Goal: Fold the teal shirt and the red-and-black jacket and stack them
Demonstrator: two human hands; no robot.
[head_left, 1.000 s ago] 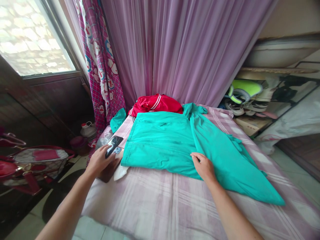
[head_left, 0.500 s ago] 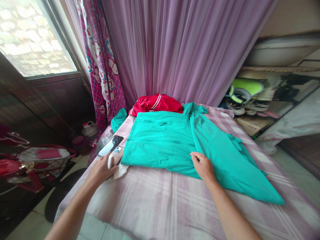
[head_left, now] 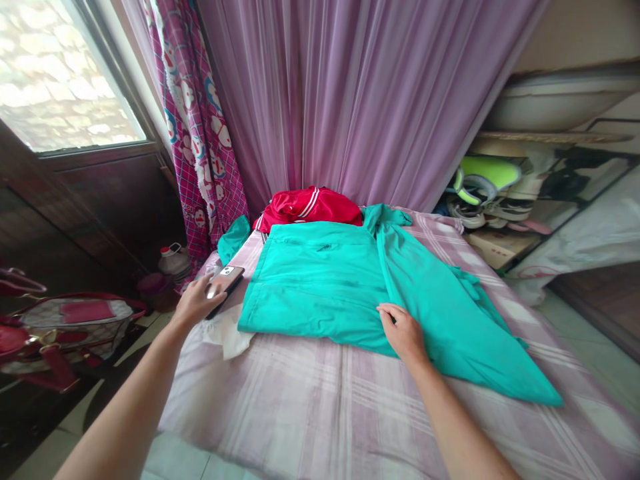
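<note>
A phone with a pale pinkish back and camera lenses (head_left: 226, 275) lies at the left edge of the bed, over a darker phone (head_left: 235, 279) that shows only in part. My left hand (head_left: 199, 300) is closed around its near end. In front of me a teal garment with a zip (head_left: 320, 287) lies folded flat, a long sleeve (head_left: 465, 327) stretching to the right. My right hand (head_left: 403, 333) rests on its near edge with curled fingers, no fabric visibly pinched. A white piece of tissue or cloth (head_left: 235, 337) sits by the garment's left corner.
Behind the garment are a bunched red garment with white stripes (head_left: 310, 205) and a purple curtain (head_left: 340, 100). Plaid cloth (head_left: 300, 400) covers the bed. A handbag (head_left: 75, 327) stands at left, a shoe rack (head_left: 500, 247) at right.
My left hand has moved the pale-backed phone away from me and left, over the darker phone. More of the white piece now shows. My right hand stays on the teal garment.
</note>
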